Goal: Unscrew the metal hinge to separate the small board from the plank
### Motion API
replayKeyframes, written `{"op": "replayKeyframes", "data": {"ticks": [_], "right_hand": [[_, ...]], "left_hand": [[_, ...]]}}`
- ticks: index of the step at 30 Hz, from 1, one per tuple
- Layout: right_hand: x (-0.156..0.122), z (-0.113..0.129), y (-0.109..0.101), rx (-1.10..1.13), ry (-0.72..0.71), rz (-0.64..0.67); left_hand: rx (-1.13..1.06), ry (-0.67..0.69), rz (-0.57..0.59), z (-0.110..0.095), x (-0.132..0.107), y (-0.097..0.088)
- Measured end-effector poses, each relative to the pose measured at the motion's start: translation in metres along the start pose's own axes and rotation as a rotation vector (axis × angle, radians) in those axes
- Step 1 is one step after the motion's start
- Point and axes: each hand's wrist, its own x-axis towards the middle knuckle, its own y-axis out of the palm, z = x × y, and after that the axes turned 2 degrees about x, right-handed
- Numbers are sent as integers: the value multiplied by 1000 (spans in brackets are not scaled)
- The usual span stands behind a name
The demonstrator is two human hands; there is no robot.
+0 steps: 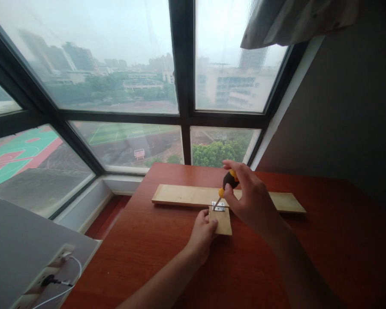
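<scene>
A long pale wooden plank (183,195) lies across the red-brown table (324,249). A small wooden piece (223,223) butts against its near edge, and a small metal hinge (219,207) bridges the two. My right hand (249,195) is closed round a screwdriver (227,183) with an orange and black handle, its tip set down on the hinge. My left hand (202,234) rests on the left edge of the small wooden piece, fingers pressed against it.
Large windows rise behind the table, with a dark frame post (183,86) in the middle. A grey wall stands at the right. At the lower left a white power strip (48,274) with a plugged cable lies on a grey surface.
</scene>
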Motion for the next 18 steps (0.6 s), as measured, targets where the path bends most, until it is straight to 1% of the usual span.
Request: {"op": "replayKeyframes", "data": {"ticks": [2,5,8,15,18], "right_hand": [[0,1,-1,12,2,7],[-1,1,-1,-84,45,30],[-2,-1,0,-159,63,17],[-1,1,-2,-3,40,-3],[-1,1,-3,-48,50,17]], "left_hand": [[9,2,1,-1,-1,1],[14,-4,-3,-1,-1,1],[21,-6,-7,-1,-1,1],[21,-6,-5,-1,-1,1],[14,-8,-6,-1,-2,2]]}}
